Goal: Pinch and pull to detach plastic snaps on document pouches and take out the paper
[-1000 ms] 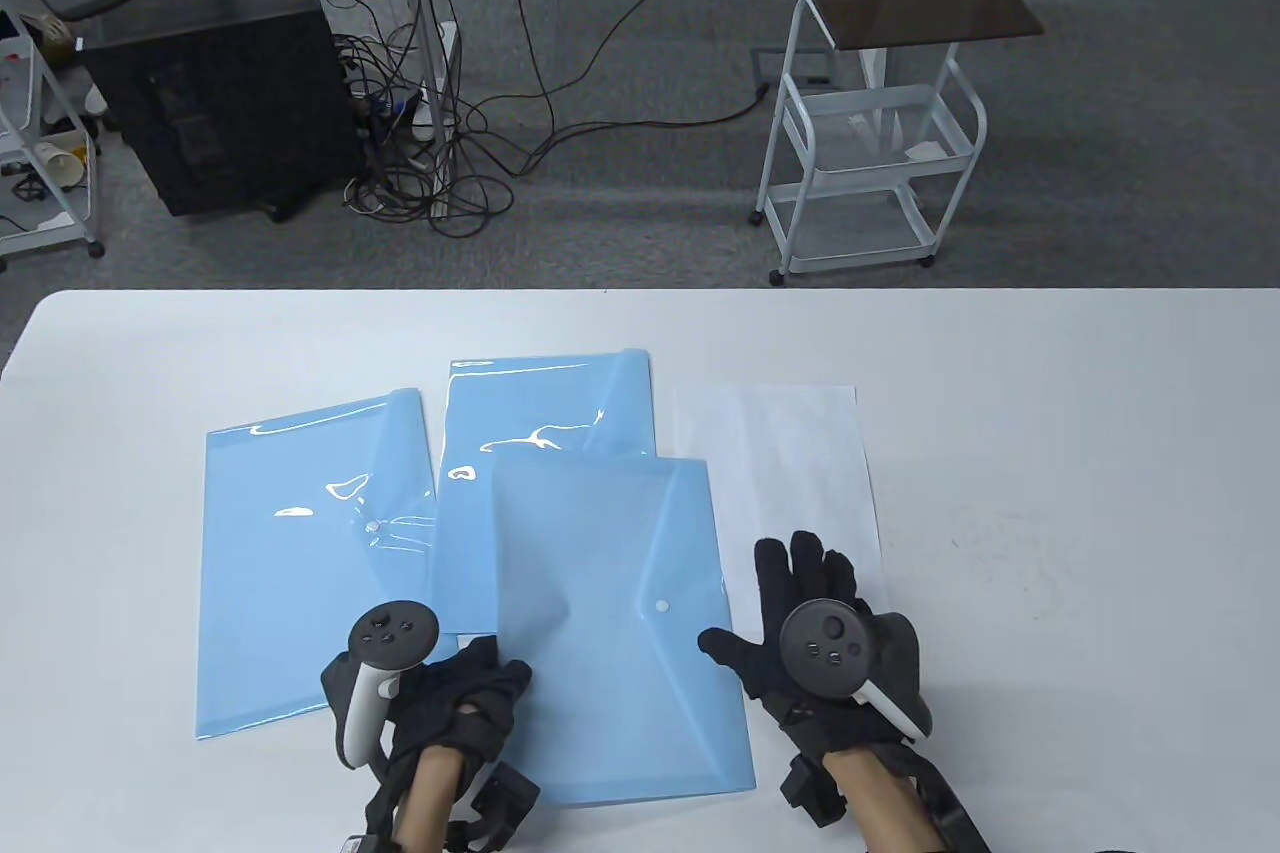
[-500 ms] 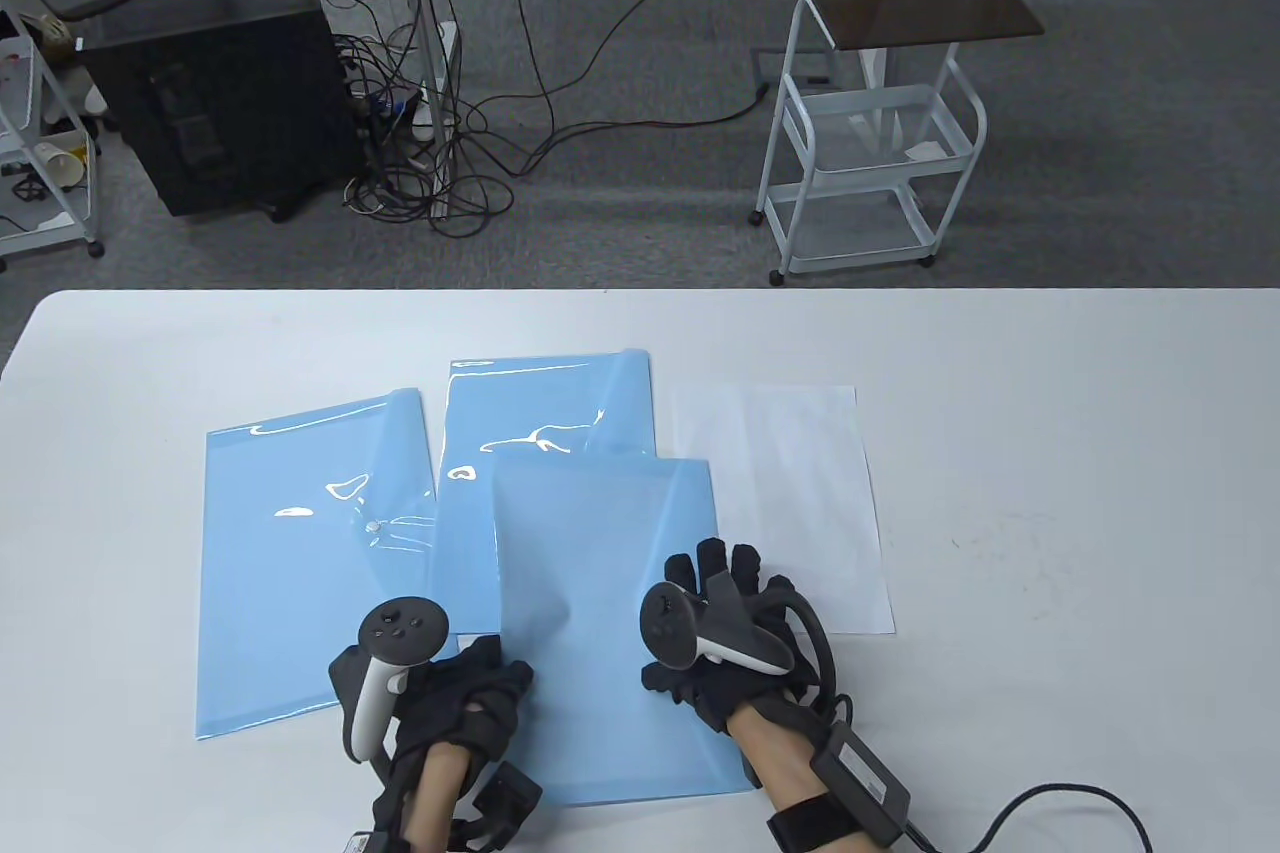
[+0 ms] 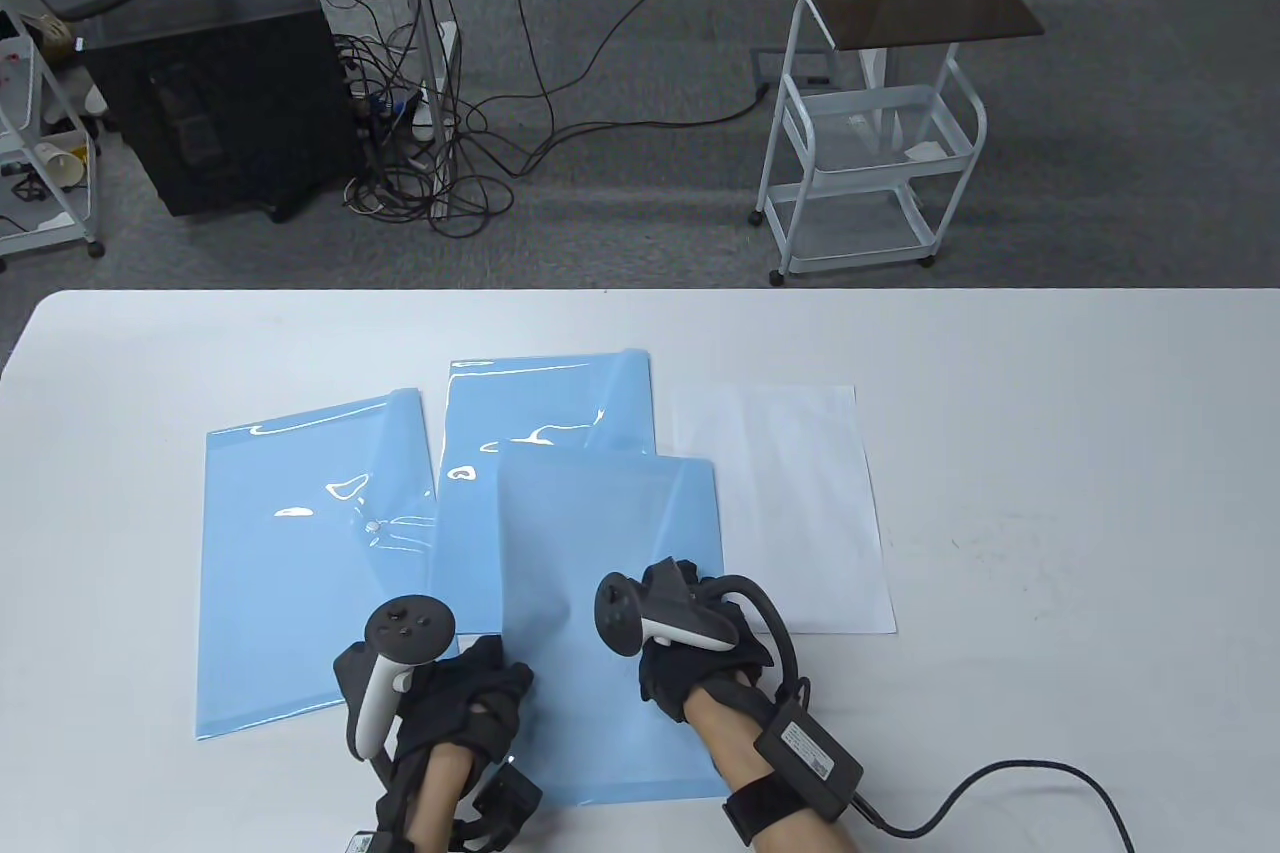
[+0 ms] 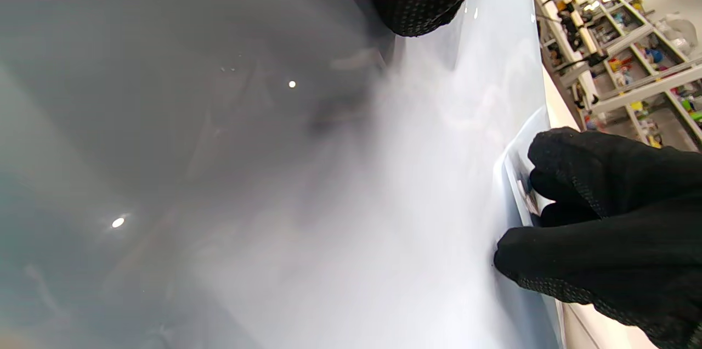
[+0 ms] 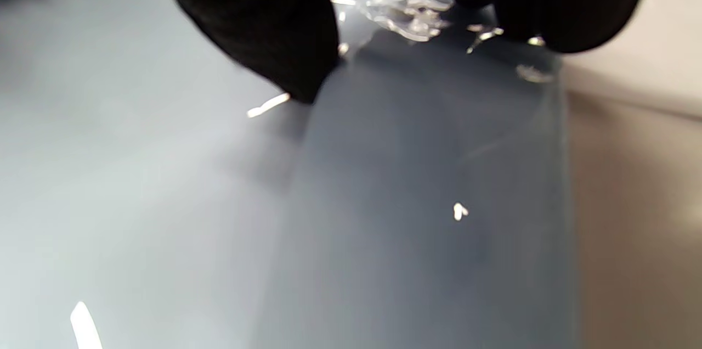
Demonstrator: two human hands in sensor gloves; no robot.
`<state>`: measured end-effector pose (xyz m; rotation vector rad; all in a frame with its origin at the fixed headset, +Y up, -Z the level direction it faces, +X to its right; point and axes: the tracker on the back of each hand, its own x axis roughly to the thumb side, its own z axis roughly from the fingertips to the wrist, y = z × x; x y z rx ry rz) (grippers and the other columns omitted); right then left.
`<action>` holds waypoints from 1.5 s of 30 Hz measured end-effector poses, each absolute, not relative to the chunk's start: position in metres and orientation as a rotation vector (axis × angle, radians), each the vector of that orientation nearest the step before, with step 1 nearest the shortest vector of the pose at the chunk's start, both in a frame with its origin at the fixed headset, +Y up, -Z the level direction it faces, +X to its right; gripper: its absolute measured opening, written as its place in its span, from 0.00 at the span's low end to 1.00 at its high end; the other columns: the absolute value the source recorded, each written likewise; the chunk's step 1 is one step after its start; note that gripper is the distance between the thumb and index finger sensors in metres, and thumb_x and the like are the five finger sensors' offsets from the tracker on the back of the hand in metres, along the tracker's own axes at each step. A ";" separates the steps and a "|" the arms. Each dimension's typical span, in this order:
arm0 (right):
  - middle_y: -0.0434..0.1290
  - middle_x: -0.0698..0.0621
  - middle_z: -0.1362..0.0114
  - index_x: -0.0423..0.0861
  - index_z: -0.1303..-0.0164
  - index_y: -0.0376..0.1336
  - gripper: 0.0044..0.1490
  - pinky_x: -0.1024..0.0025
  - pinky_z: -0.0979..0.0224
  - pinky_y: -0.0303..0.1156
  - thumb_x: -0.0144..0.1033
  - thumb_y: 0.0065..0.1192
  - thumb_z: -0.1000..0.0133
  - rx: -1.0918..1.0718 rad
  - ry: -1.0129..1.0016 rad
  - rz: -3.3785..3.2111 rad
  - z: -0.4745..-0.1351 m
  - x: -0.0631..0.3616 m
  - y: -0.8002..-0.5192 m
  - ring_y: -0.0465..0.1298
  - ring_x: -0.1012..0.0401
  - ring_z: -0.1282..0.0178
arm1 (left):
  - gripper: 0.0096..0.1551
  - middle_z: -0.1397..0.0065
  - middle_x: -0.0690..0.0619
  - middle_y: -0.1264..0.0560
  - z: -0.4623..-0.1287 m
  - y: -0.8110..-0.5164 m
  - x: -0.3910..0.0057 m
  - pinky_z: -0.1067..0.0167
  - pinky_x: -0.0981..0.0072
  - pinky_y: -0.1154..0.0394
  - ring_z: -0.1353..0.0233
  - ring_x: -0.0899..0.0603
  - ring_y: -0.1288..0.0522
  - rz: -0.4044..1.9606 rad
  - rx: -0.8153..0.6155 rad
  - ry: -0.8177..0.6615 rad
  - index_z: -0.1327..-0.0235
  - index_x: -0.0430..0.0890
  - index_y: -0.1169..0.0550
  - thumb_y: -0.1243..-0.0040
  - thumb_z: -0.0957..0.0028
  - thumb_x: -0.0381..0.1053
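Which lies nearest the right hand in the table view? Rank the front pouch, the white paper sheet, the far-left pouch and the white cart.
1. front pouch: under the right hand, touching.
2. white paper sheet: just to its right.
3. far-left pouch: beyond the left hand.
4. white cart: on the floor past the table.

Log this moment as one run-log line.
left hand: holds front pouch edge | right hand: fingers pinching flap at snap | loose paper: on table
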<state>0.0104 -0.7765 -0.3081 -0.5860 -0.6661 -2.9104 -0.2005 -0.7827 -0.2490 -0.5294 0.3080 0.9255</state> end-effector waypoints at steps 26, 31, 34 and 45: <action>0.79 0.36 0.34 0.33 0.25 0.61 0.34 0.54 0.51 0.87 0.25 0.69 0.41 -0.498 -0.171 -2.866 -0.325 0.000 -0.783 0.84 0.40 0.46 | 0.25 0.38 0.50 0.17 -0.247 -0.782 -0.196 0.51 0.58 0.15 0.48 0.45 0.11 0.863 -0.506 0.309 0.31 0.44 0.29 0.42 0.41 0.46; 0.76 0.35 0.29 0.34 0.21 0.56 0.40 0.50 0.47 0.85 0.29 0.69 0.41 -0.490 -0.246 -3.025 -0.328 0.019 -0.772 0.83 0.41 0.43 | 0.25 0.38 0.51 0.17 -0.248 -0.782 -0.195 0.51 0.58 0.15 0.48 0.46 0.11 0.849 -0.501 0.309 0.31 0.43 0.29 0.42 0.41 0.46; 0.71 0.33 0.23 0.36 0.19 0.53 0.43 0.43 0.44 0.81 0.29 0.70 0.41 -0.477 -0.167 -3.112 -0.325 0.035 -0.757 0.81 0.38 0.39 | 0.25 0.38 0.50 0.17 -0.249 -0.783 -0.196 0.51 0.58 0.15 0.48 0.45 0.11 0.859 -0.507 0.313 0.31 0.43 0.29 0.42 0.41 0.46; 0.48 0.41 0.09 0.48 0.17 0.50 0.50 0.32 0.22 0.51 0.28 0.76 0.46 -0.529 0.050 -2.682 -0.293 0.071 -0.733 0.47 0.37 0.14 | 0.25 0.38 0.49 0.17 -0.248 -0.783 -0.196 0.51 0.57 0.15 0.48 0.44 0.12 0.862 -0.513 0.310 0.31 0.43 0.29 0.42 0.40 0.45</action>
